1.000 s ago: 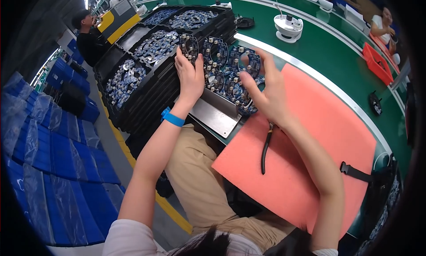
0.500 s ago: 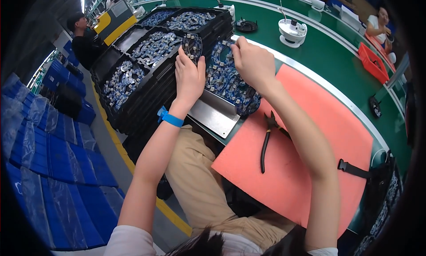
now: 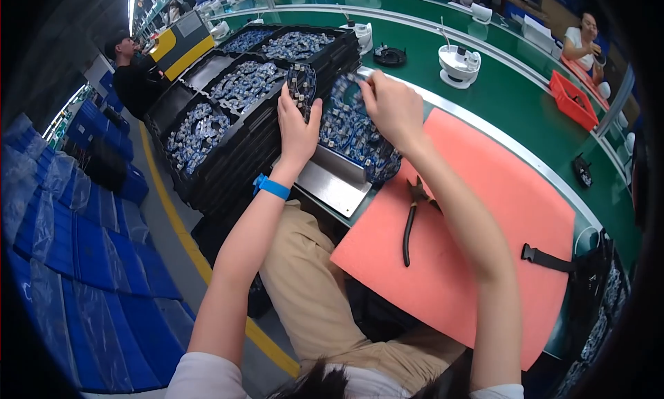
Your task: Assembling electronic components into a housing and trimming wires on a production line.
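Observation:
My left hand is closed round a dark curved circuit board with pale components, held upright at the side of the black trays. To its right, my right hand has thumb and fingers pinched on the end of a blue curved circuit board, partly blurred, at the far end of a heap. Many similar circuit boards lie in this heap between my hands. A bent sheet-metal plate sits at the heap's near side. Under my right forearm, dark-handled pliers rest on a pink foam mat.
Stacked black trays full of circuit boards stand at left. Beyond the bench edge runs a green conveyor carrying a white round device and a black round part. Co-workers sit far right, beside a red bin, and far left.
The view has shifted slightly. My right hand stays at the heap's far end, its fingertips slightly lower and nearer. My left hand keeps the dark curved board upright.

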`<state>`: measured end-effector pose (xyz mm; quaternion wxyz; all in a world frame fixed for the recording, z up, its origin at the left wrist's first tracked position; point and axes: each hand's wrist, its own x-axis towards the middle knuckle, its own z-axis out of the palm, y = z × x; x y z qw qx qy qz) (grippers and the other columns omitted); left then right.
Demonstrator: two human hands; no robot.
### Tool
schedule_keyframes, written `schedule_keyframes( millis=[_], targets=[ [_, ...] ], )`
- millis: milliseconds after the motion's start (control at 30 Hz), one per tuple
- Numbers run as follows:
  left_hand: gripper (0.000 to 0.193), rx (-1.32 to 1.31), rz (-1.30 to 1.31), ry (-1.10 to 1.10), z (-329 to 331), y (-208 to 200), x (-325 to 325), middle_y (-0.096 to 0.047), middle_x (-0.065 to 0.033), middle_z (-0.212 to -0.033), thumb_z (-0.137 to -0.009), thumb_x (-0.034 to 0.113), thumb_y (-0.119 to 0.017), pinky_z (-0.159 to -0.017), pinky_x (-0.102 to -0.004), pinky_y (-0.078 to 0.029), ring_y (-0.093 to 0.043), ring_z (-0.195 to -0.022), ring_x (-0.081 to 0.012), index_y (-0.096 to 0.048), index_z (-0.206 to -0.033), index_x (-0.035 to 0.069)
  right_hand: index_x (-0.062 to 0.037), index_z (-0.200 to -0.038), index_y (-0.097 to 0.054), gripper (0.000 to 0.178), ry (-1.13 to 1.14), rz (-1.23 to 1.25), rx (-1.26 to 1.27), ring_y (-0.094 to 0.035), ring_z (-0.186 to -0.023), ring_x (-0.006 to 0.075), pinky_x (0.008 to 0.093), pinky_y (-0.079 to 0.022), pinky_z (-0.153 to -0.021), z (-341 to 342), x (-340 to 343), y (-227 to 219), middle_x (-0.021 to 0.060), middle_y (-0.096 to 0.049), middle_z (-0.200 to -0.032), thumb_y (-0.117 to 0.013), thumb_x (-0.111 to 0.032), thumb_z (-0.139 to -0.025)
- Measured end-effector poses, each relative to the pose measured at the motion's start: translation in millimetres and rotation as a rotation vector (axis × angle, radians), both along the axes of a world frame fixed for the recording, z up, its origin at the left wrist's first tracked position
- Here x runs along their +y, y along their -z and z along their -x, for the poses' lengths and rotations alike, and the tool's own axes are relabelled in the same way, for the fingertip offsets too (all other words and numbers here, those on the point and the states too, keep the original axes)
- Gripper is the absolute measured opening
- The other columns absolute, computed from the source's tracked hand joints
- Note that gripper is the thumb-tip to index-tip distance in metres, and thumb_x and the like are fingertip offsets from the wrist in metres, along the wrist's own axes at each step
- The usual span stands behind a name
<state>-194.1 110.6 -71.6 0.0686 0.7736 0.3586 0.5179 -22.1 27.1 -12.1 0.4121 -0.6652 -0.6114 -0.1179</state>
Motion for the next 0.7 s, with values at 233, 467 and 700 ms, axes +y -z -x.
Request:
schedule_keyframes(
  millis=[233,467,700],
  targets=[
    [0.054,-0.319,0.201,0.193,1,-9,0,-0.05,-0.025,-0.116,-0.091,0.013,-0.059,-0.093,-0.0385,-0.042,-0.054,-0.105,-0.0329,-0.029,-0.131,-0.006,-0.01,-0.077,-0.054,0.011,-0.098,-0.409,-0.523,-0.057,-0.066,0.0171,0.0292,-0.042,-0.058,39,-12,-24,0.0014,-0.054,-0.067,-0.061,-0.016,-0.072],
    [0.058,-0.284,0.17,0.163,1,1,10,-0.05,-0.0262,-0.118,-0.091,0.022,-0.061,-0.094,-0.041,-0.04,-0.051,-0.107,-0.0353,-0.03,-0.131,-0.007,-0.0098,-0.078,-0.053,0.01,-0.02,-0.406,-0.515,-0.058,-0.066,0.0165,0.0298,-0.044,-0.057,38,-20,-23,0.0016,-0.056,-0.069,-0.061,-0.016,-0.078],
    [0.059,-0.093,0.006,0.097,3,5,13,-0.044,-0.0291,-0.125,-0.089,0.016,-0.059,-0.102,-0.0447,-0.034,-0.044,-0.116,-0.042,-0.028,-0.132,-0.009,-0.0079,-0.078,-0.053,0.009,0.042,-0.154,-0.555,-0.063,-0.058,0.0213,0.031,-0.049,-0.054,67,-32,-37,0.0055,-0.06,-0.069,-0.061,-0.011,-0.074]
  ],
)
